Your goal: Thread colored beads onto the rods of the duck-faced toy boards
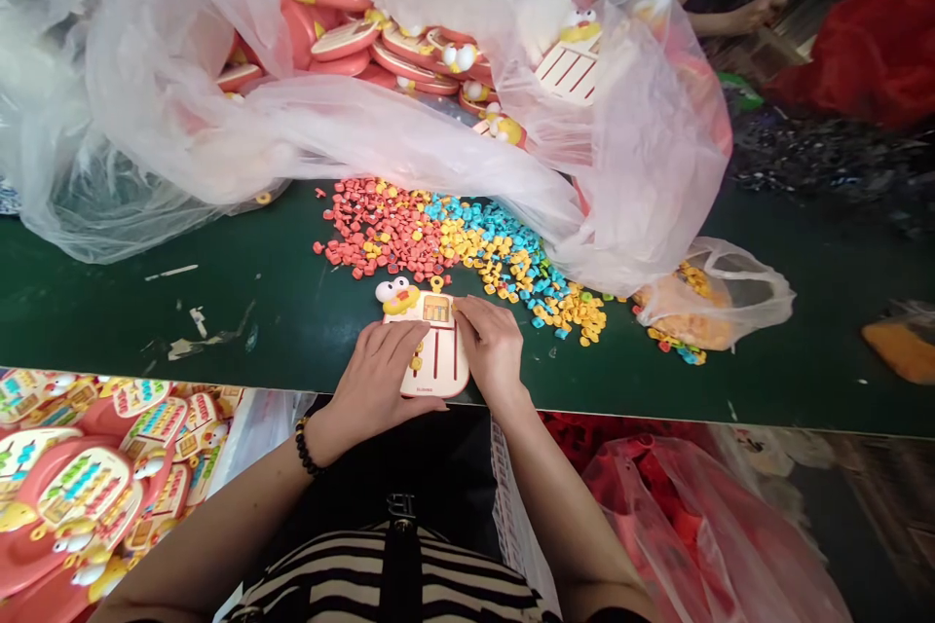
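Observation:
A small cream toy board [447, 360] lies near the table's front edge. It has bulging white eyes, a yellow beak, dark red slots and a little picture panel at the top. Two yellow pieces [416, 357] sit in its left slot. My left hand [376, 375] grips the board's left side, with the thumb along the lower edge. My right hand [498, 350] is closed at the upper right edge, its fingertips touching the board by the panel. Anything pinched in those fingers is hidden. Just behind lie loose red pieces [387, 229], yellow pieces [580, 311] and blue pieces [504, 224].
A large clear plastic bag [409, 131] of red-backed toy boards stretches across the back. On the right sits a small bag [691, 311] of yellow pieces. Boards filled with coloured pieces [84, 482] are heaped at lower left. Another person's arm [720, 19] shows at upper right.

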`<state>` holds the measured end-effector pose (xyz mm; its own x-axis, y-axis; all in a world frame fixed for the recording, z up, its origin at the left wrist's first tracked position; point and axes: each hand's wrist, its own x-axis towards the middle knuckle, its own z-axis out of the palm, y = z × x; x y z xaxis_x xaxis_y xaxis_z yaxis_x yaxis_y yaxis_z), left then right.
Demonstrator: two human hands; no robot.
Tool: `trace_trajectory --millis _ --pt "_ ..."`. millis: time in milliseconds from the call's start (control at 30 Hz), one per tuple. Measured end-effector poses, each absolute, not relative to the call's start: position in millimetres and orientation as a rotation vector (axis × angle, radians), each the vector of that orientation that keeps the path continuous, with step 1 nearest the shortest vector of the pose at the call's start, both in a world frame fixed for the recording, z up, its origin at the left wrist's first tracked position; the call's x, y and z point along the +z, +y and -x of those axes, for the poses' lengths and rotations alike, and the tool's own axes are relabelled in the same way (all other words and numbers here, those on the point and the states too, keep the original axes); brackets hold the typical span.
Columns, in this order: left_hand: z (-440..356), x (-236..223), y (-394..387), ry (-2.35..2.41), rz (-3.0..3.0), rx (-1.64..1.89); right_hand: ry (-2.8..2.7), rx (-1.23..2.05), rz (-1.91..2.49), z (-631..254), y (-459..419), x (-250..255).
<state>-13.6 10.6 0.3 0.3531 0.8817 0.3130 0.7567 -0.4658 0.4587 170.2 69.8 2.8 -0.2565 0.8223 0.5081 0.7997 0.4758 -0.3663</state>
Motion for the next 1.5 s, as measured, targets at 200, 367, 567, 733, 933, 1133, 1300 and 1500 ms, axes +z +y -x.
trace_trajectory --millis 200,367,567,733,933,1133,1300,1500 --pt "13 1 10 1.483 -2.366 0.749 -1.976 0.146 1.335 -172 73 1" --pt "14 1 10 1.468 -2.382 0.771 -1.918 0.233 1.422 -167 72 5" --pt "14 0 10 1.488 -2.397 0.775 -1.730 0.536 1.468 -167 78 6" --pt "14 -1 10 1.499 -2.380 0.764 -1.948 0.429 1.358 -176 64 11" --pt "14 -2 11 1.444 -2.400 0.800 -2.020 0.313 1.378 -157 46 13" --pt "14 0 12 1.470 -2.384 0.772 -2.139 0.465 1.173 -158 73 22" --pt "15 2 12 1.405 -2.387 0.751 -2.057 0.072 1.584 -195 101 15" --pt "14 4 13 1.379 -2.381 0.729 -2.093 0.184 1.527 -193 101 12"
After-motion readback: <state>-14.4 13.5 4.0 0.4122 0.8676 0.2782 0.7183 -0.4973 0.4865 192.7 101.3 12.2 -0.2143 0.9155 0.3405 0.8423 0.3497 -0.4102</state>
